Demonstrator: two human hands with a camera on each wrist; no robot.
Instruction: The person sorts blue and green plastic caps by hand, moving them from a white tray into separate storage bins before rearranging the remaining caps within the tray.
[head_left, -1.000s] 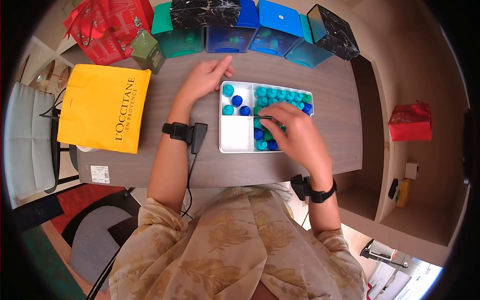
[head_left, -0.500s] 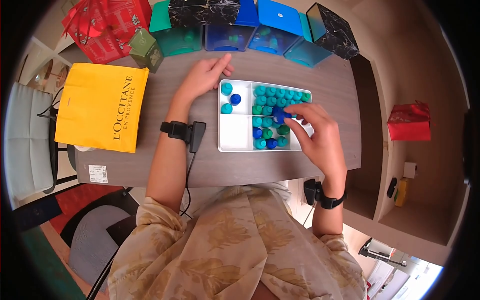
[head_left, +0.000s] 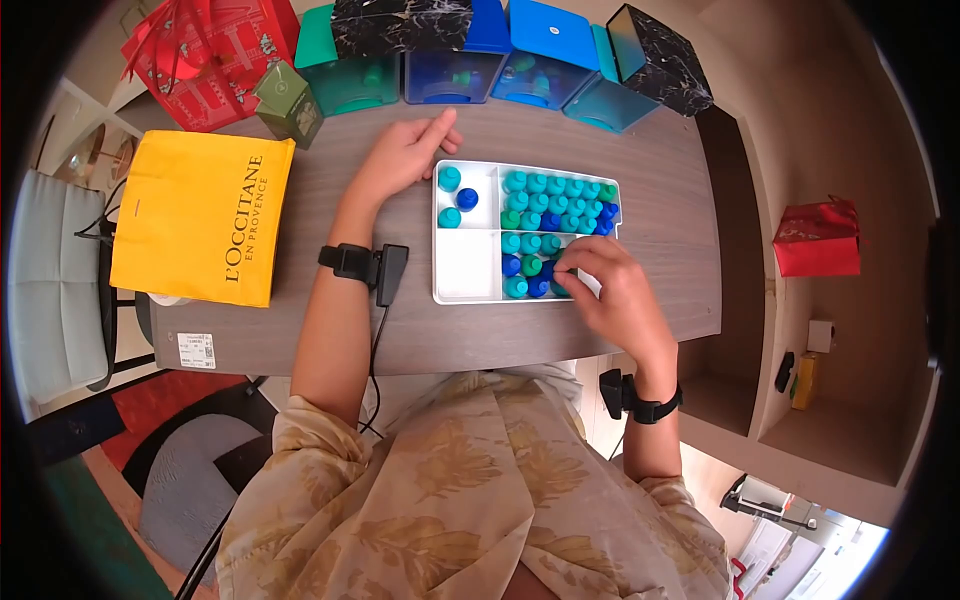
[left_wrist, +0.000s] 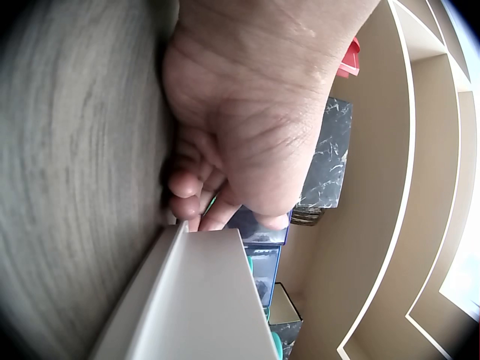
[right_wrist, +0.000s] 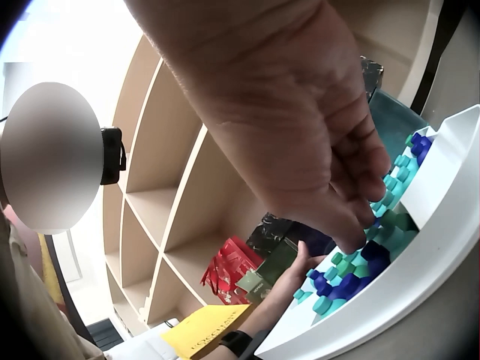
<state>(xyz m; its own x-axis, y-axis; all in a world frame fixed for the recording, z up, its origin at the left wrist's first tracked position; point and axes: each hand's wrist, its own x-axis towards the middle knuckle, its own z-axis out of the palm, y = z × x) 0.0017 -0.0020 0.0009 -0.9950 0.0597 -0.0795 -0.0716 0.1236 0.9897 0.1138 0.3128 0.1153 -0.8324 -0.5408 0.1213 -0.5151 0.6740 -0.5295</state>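
Observation:
A white divided tray (head_left: 467,265) holds many teal, green and blue knobbed pieces; teal pieces (head_left: 449,178) and one blue piece (head_left: 467,200) lie in its upper left compartment. My right hand (head_left: 620,300) is over the lower right compartment, its thumb and fingertips at a dark blue piece (head_left: 548,269). In the right wrist view the right hand (right_wrist: 300,135) partly covers the pieces, with a dark blue piece (right_wrist: 375,253) at the thumb tip. Loosely curled, my left hand (head_left: 405,155) rests on the table beside the tray's upper left corner.
A yellow bag (head_left: 205,220) lies at the left. Behind it stand a red bag (head_left: 210,60) and a green box (head_left: 288,103). Coloured see-through bins (head_left: 455,75) and black marbled boxes (head_left: 665,60) line the table's back. Shelving with another red bag (head_left: 817,240) is at the right.
From beside the left compartments, my right hand has carried a blue piece right, then lowered it into the lower right compartment. The upper left compartment has one blue piece fewer. My left hand stays put.

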